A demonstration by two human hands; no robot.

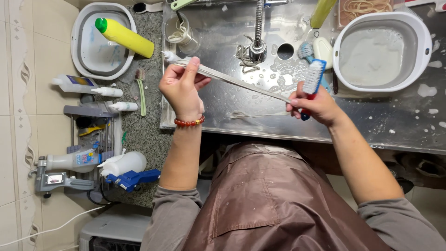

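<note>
Shoelace [241,83], flat, wet, grey-white, stretched taut between 2 hands

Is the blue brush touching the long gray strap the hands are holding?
Apart. The head view shows the blue brush's white bristles raised above the strap, steel sink surface visible between them; the right hand holds both.

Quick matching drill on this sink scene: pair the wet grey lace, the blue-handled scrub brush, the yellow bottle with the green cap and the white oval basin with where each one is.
Things:
1. wet grey lace
2. blue-handled scrub brush
3. yellow bottle with green cap
4. white oval basin

Places:
A. lying across the round tub at upper left
B. stretched between both hands
C. on the steel counter at right
D. in the right hand

Pairs: 1-B, 2-D, 3-A, 4-C
</note>
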